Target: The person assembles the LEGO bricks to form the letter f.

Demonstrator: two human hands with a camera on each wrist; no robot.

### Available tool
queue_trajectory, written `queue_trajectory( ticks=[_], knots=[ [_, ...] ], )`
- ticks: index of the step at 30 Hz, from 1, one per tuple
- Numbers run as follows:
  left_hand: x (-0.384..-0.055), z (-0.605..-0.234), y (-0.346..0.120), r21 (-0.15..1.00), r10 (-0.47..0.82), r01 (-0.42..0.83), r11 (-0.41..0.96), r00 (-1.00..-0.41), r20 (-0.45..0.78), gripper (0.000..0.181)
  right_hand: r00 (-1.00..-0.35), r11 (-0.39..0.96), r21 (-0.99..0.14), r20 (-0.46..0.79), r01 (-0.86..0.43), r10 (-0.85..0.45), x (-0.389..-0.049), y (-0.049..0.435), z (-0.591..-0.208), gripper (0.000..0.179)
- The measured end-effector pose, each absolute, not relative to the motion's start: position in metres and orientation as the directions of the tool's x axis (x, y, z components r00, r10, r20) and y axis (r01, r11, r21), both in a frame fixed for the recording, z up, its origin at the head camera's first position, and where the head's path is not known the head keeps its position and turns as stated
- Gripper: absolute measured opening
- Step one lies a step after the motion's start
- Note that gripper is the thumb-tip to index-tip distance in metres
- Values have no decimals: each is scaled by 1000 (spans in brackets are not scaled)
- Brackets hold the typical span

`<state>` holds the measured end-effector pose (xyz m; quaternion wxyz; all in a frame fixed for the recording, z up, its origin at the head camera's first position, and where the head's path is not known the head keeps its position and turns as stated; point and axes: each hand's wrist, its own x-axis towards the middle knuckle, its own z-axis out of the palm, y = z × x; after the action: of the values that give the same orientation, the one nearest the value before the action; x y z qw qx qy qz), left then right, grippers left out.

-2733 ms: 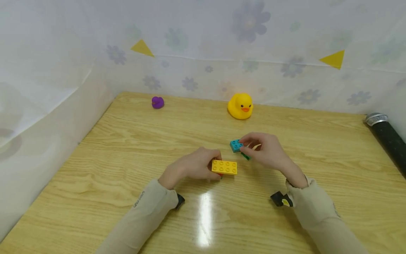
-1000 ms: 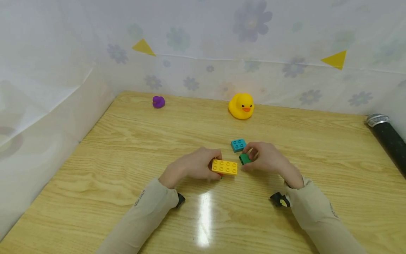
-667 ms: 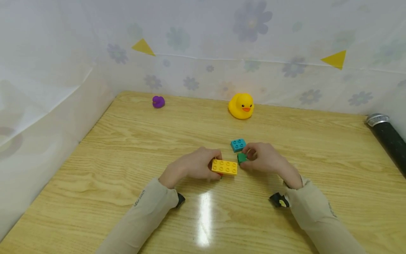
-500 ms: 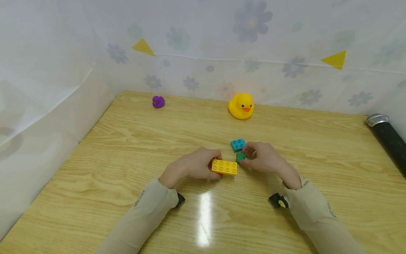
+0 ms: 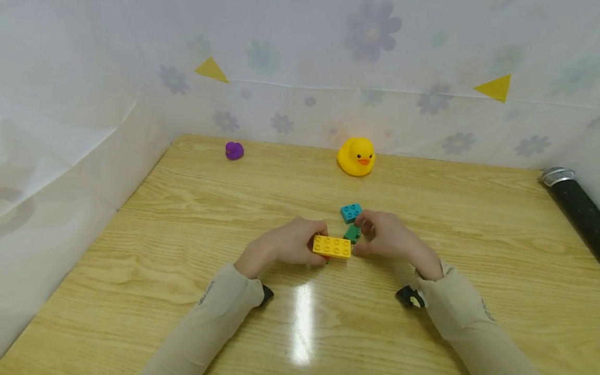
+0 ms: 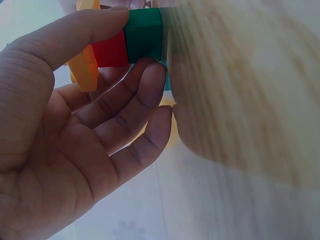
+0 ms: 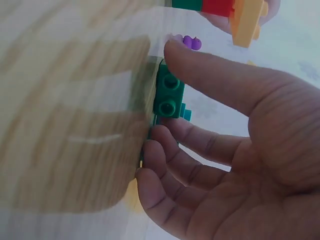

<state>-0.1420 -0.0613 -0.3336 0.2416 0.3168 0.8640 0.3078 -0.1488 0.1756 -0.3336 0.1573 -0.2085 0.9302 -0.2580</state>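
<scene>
My left hand [image 5: 295,242] grips a stack of toy building bricks, with its thumb along one side. A yellow eight-stud brick [image 5: 332,247] tops the stack, a red brick [image 6: 110,50] is in the middle and a green brick [image 6: 144,35] is at the bottom, by the tabletop. Just right of the stack, a separate small green brick [image 5: 352,234] lies on its side, studs facing my right hand [image 5: 391,237]. The right thumb and index finger are curled about its two ends. A turquoise four-stud brick [image 5: 351,213] lies just behind, near the right index fingertip.
A yellow rubber duck [image 5: 356,157] and a small purple duck [image 5: 234,151] stand toward the back of the wooden table [image 5: 140,250]. A black microphone [image 5: 572,208] lies at the right edge. White flowered cloth [image 5: 300,67] hangs behind.
My right hand has moved from the turquoise brick to the small green one. That brick has shifted left toward the stack and turned, so its studs now show. The left hand has stayed still.
</scene>
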Motion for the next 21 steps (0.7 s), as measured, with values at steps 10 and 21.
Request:
queue_trajectory(
  ticks=[10, 21],
  knots=[
    [-142, -334, -61, 659, 690, 419, 625, -691, -214, 28, -876, 790, -503, -121, -351, -466, -145, 169, -340, 33],
    [-142, -335, -61, 657, 693, 425, 623, -690, -210, 28, -865, 784, -505, -135, -360, -484, -144, 168, -339, 29]
  ],
)
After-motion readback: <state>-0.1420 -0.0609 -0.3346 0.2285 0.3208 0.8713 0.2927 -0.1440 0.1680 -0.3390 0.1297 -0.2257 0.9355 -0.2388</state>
